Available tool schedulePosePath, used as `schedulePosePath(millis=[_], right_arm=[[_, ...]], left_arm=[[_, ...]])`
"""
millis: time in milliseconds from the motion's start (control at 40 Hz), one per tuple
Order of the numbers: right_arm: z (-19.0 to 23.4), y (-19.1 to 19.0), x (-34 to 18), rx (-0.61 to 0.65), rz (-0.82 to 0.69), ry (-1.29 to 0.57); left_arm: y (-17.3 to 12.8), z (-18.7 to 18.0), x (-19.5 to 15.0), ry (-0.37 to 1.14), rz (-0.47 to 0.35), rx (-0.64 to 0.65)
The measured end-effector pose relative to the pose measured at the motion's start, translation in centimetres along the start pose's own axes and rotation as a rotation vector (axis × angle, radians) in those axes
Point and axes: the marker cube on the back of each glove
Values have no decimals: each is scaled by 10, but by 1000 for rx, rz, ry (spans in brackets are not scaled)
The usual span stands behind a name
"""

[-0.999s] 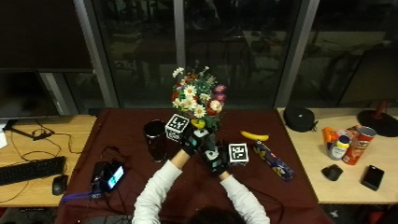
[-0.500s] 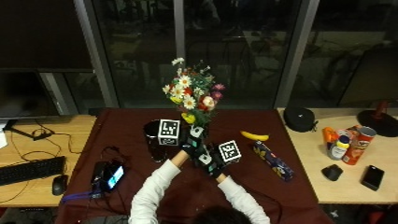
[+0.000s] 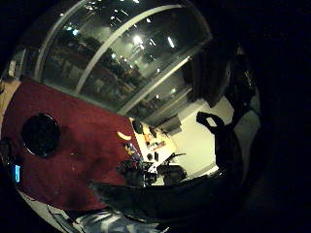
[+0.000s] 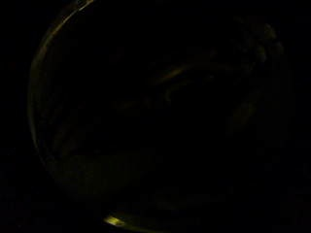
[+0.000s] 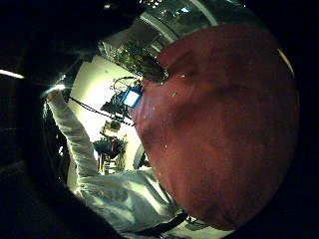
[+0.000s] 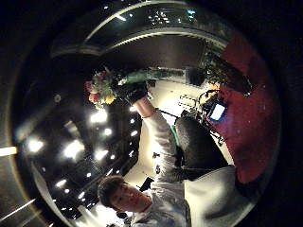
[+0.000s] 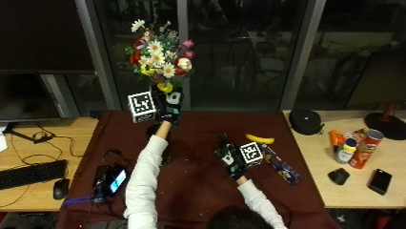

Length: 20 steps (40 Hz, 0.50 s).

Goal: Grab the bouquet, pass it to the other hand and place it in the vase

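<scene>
A dark red table [image 7: 190, 176] fills the middle of the scene, between two wooden desks. The bouquet [image 7: 158, 55] is raised high above the table's far edge, flowers up, its stems gripped in the left hand [image 7: 167, 107]. The vase [image 3: 41, 134] (a dark round mouth in the left palm view) stands on the red cloth under that arm. The right hand [image 7: 229, 157] hovers over the table with fingers spread, holding nothing. A banana [image 7: 260, 139] lies just beyond it.
</scene>
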Motion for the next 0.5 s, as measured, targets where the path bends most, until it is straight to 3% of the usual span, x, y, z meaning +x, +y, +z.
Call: schedulePosePath(millis=[50, 125, 250, 350, 500], right_arm=[[1, 5, -5, -5, 138, -107], [-1, 6, -2, -26, 174, -137], [-7, -1, 12, -32, 58, -56], [0, 5, 1, -19, 191, -156], [4, 9, 4, -17, 203, -136]], left_arm=[[-8, -7, -6, -34, -49, 31], [-21, -14, -21, -65, -33, 72], [-33, -24, -35, -32, 110, 117], [-33, -34, -63, -86, -57, 158], [-42, -45, -112, -111, -97, 190]])
